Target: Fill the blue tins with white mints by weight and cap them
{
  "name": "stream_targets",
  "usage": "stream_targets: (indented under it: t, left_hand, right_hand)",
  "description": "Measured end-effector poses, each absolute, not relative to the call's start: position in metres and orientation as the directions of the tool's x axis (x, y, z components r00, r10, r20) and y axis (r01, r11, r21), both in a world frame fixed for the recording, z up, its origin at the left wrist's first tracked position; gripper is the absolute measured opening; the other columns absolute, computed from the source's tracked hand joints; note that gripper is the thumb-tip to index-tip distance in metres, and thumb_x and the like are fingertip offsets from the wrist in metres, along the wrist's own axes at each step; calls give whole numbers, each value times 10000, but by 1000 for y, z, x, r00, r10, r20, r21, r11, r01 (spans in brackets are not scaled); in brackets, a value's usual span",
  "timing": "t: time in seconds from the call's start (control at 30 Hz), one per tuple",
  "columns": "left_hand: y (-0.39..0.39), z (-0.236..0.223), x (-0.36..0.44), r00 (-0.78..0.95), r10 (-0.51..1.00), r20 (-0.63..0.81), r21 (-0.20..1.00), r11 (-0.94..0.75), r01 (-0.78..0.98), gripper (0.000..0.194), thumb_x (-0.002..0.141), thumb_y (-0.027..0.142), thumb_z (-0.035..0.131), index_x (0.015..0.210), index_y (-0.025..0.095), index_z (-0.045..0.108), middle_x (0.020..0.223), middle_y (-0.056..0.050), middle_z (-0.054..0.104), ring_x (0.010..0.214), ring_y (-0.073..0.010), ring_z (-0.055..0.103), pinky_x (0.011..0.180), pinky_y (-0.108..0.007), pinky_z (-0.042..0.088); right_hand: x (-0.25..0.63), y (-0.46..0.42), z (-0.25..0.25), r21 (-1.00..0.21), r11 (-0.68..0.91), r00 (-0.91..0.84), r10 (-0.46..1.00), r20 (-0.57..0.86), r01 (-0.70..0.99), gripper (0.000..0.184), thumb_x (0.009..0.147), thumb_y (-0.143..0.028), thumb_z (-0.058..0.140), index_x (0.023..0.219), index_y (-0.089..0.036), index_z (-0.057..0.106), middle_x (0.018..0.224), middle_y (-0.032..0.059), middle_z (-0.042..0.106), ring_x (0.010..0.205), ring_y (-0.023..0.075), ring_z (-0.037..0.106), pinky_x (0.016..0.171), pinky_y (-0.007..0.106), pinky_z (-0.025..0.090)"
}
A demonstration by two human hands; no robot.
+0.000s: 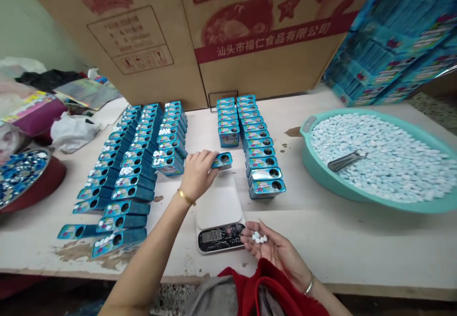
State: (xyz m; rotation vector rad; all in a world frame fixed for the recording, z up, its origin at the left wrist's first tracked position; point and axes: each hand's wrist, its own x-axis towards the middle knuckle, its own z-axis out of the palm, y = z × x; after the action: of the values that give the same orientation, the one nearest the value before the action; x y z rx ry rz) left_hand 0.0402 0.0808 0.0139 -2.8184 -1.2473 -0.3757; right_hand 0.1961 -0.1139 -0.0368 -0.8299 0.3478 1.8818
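Note:
My left hand (199, 175) grips a small blue tin (224, 161) with a round hole in its top, above the rear of the white plate of a digital kitchen scale (217, 206). The scale's display seems to read 155.1. Palm up beside the scale's right front corner, my right hand (273, 244) is cupped and holds several small white candies (259, 237). Rows of blue tins (130, 181) stand to the left, some with white candies lying on top. More tins (262, 152) form two rows right of the left hand.
A turquoise basin (323, 178) full of white candies, with a metal scoop (345, 160) in it, stands at the right. Stacked blue packs (389, 54) and a large carton (257, 75) are behind. At the left are a red bowl (50, 178) of blue-and-silver pieces and a plastic bag (73, 133).

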Motion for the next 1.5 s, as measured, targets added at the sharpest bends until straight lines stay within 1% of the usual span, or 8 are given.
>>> stream_targets:
  t: [0.23, 0.47, 0.63, 0.77, 0.97, 1.13, 1.33, 1.5]
  left_hand:
    - [164, -22, 95, 684, 702, 198, 42, -703, 710, 355, 844, 297, 546, 1190, 218, 541, 1133, -91, 567, 1014, -249, 510, 799, -378, 340]
    - [141, -17, 71, 577, 711, 401, 65, -651, 756, 492, 860, 411, 526, 1298, 201, 443, 1275, -130, 494, 1152, -263, 447, 919, -389, 323]
    - [100, -3, -6, 250, 810, 530, 78, -340, 937, 342, 840, 464, 544, 1042, 188, 555, 1200, -140, 527, 1135, -287, 458, 925, -428, 339]
    - [88, -12, -54, 225, 883, 412, -104, -200, 974, 251, 791, 402, 618, 942, 202, 602, 1258, -147, 498, 1162, -351, 427, 899, -512, 344]
    - [71, 12, -49, 441, 838, 322, -218, -388, 896, 92, 856, 262, 543, 807, 207, 600, 1251, -72, 532, 1230, -294, 412, 1056, -554, 211]
    - [28, 57, 0, 651, 748, 133, -176, -628, 758, 190, 902, 324, 487, 866, 169, 589, 1052, -92, 584, 914, -212, 546, 799, -362, 436]
    - [1, 48, 48, 753, 654, -77, -146, -754, 640, 157, 910, 256, 468, 905, 161, 592, 997, -77, 589, 868, -204, 558, 685, -313, 415]
    - [4, 37, 47, 773, 634, -24, -50, -773, 633, 179, 887, 329, 525, 903, 161, 585, 1011, -79, 595, 880, -206, 562, 717, -323, 426]
  right_hand:
    - [208, -110, -35, -126, -407, -217, 695, -685, -905, 143, 805, -221, 647, 874, -98, 673, 796, 92, 727, 728, 144, 697, 741, 243, 555]
    - [209, -110, -38, -80, -431, -265, 680, -683, -899, 152, 781, -204, 668, 887, -97, 686, 801, 102, 729, 731, 154, 696, 736, 247, 561]
    - [207, -113, -41, -47, -480, -320, 652, -688, -876, 145, 755, -174, 691, 877, -96, 699, 801, 119, 735, 725, 166, 702, 720, 249, 571]
    - [202, -117, -38, -56, -514, -350, 655, -670, -856, 129, 788, -157, 648, 876, -80, 702, 797, 129, 733, 727, 170, 705, 733, 249, 571]
    - [200, -127, -30, -117, -516, -305, 658, -689, -849, 155, 841, -159, 574, 871, -73, 700, 775, 119, 732, 721, 170, 707, 683, 241, 576]
    - [203, -135, -30, -148, -505, -272, 663, -697, -850, 166, 848, -182, 569, 868, -76, 696, 765, 111, 730, 720, 167, 710, 672, 235, 577]
    - [204, -143, -31, -179, -520, -270, 672, -690, -835, 203, 878, -201, 526, 865, -90, 696, 769, 106, 730, 732, 163, 712, 673, 233, 578]
    - [207, -146, -31, -173, -505, -260, 673, -693, -845, 257, 907, -192, 464, 854, -94, 696, 753, 99, 730, 723, 157, 713, 663, 222, 578]
